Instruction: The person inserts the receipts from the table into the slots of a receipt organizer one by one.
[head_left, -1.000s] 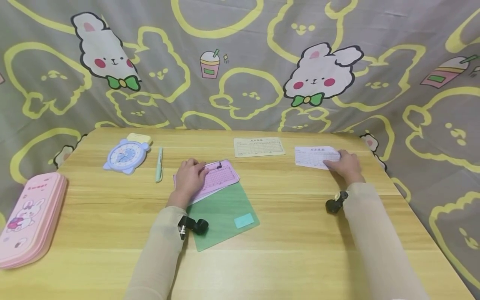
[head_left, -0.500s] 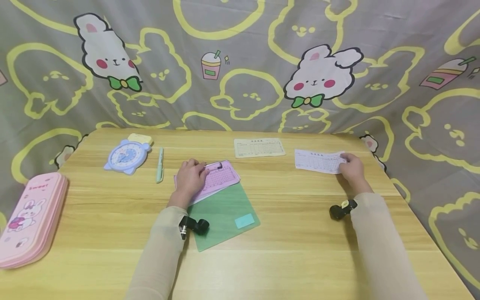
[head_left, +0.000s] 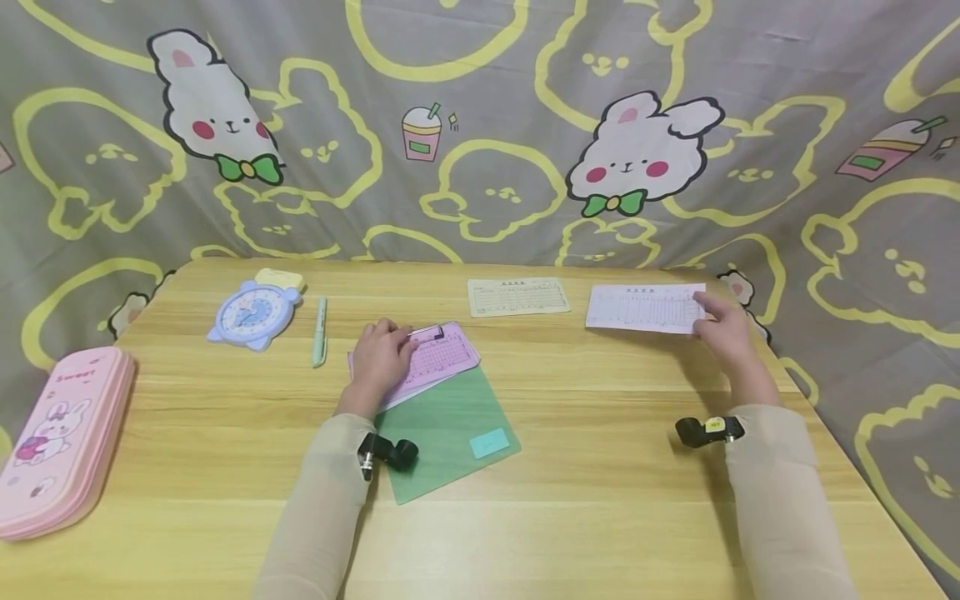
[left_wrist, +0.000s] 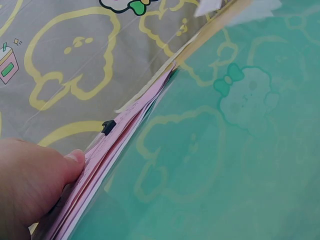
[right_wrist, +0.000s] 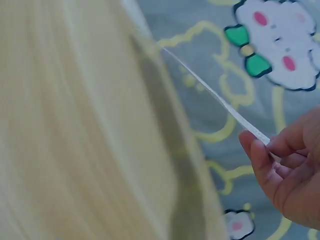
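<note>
- pinching the right end of a white printed slip (head_left: 641, 308) between thumb and fingers of the right hand (head_left: 723, 329)
- holding that slip above the far right part of the wooden table (head_left: 585, 517), seen nearly edge-on from the right wrist
- resting the left hand (head_left: 378, 358) on the upper left of some pink printed slips (head_left: 438, 357), with the thumb at a clip (head_left: 439, 332)
- hard to tell, with most fingers hidden in the left wrist view, whether grasping the clip or only pressing down
- lying under the pink slips, tilted on the table: a green board (head_left: 442, 433) with a light blue label (head_left: 489, 443) near one corner
- lying flat between pink slips and white slip, farther back: a cream printed slip (head_left: 519, 297)
- set out to the left: a pale green pen (head_left: 320, 333), a blue toy clock (head_left: 255, 312), a pink pencil case (head_left: 63, 442)
- hanging behind the table: a grey curtain (head_left: 495, 83) with rabbit prints
</note>
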